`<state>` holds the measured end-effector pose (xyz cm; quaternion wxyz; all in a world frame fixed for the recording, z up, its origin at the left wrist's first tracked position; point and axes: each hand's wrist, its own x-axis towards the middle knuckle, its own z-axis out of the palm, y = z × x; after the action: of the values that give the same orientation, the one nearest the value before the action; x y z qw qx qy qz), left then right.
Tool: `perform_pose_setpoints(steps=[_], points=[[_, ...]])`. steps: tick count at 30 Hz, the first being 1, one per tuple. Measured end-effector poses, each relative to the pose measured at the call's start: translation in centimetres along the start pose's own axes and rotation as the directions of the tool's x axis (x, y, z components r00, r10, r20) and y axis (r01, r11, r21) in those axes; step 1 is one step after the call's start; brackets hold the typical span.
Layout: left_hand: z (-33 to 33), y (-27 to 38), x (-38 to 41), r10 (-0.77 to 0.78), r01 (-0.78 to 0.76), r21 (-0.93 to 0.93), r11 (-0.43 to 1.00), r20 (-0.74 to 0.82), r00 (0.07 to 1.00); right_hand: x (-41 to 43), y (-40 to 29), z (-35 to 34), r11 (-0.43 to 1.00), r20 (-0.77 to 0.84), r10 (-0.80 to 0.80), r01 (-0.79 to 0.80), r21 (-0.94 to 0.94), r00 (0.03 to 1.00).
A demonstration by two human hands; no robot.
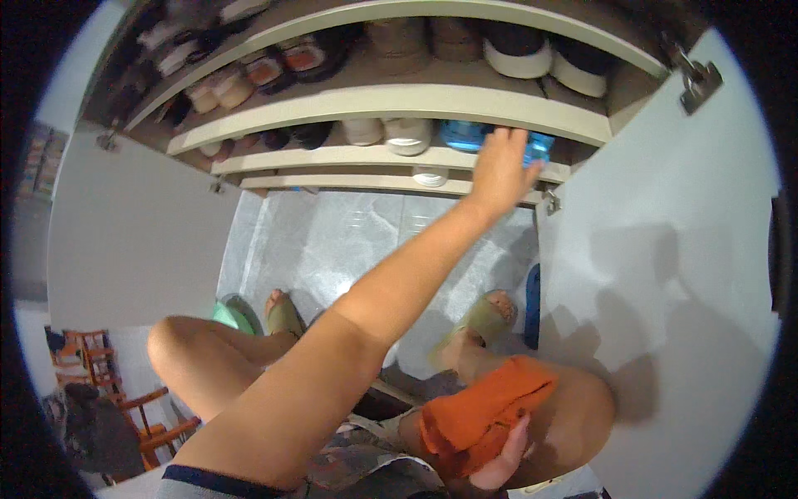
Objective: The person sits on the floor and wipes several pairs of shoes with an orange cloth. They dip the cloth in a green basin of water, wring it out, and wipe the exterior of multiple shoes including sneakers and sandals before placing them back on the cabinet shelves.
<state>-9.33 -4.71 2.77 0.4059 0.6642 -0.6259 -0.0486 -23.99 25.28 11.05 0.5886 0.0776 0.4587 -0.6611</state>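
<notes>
My left hand (504, 165) reaches across into the open shoe cabinet, at a lower shelf. Its fingers and thumb are around a bright blue shoe (538, 150), which is partly hidden by the hand. A second blue shoe (460, 135) sits just left of it on the same shelf. My right hand (504, 455) holds an orange cloth (483, 408) over my right thigh. Part of that hand is hidden under the cloth.
Shelves hold several pairs, including black shoes with white toes (517, 59) and white shoes (406, 134). Cabinet doors stand open at left (137, 237) and right (661, 249). A blue slipper (532, 305) lies by the right door, a green object (232, 317) near my left foot. Wooden chairs (153, 430) stand lower left.
</notes>
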Motion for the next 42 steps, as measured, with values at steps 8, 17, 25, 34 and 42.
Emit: perform_pose_setpoints(steps=[8, 17, 25, 34, 42], points=[[-10.4, -2.5, -23.4, -0.211, 0.268, -0.264, 0.927, 0.224, 0.951, -3.1, 1.7, 0.9, 0.925, 0.466, -0.068, 0.23, -0.301, 0.882], [-26.4, -4.6, -33.4, -0.463, 0.451, -0.431, 0.782, 0.085, 0.882, -10.1, 5.9, 1.8, 0.886, 0.553, 0.407, -0.165, -0.434, 0.727], [-37.9, 1.3, -38.2, -0.493, 0.324, -0.793, 0.516, 0.034, 0.869, -17.3, 12.7, 2.7, 0.62, 0.597, 0.785, -0.244, -0.746, 0.169], [-49.5, 4.3, -45.1, -0.757, 0.48, -0.611, 0.629, -0.342, 0.557, -24.6, 21.5, 2.3, 0.475, 0.504, 0.86, -0.233, -0.848, -0.082], [-61.6, -1.4, -49.3, -0.662, 0.73, -0.166, 0.663, -0.585, 0.468, -29.4, 31.4, -0.1, 0.398, 0.321, 0.905, 0.289, -0.871, -0.28]])
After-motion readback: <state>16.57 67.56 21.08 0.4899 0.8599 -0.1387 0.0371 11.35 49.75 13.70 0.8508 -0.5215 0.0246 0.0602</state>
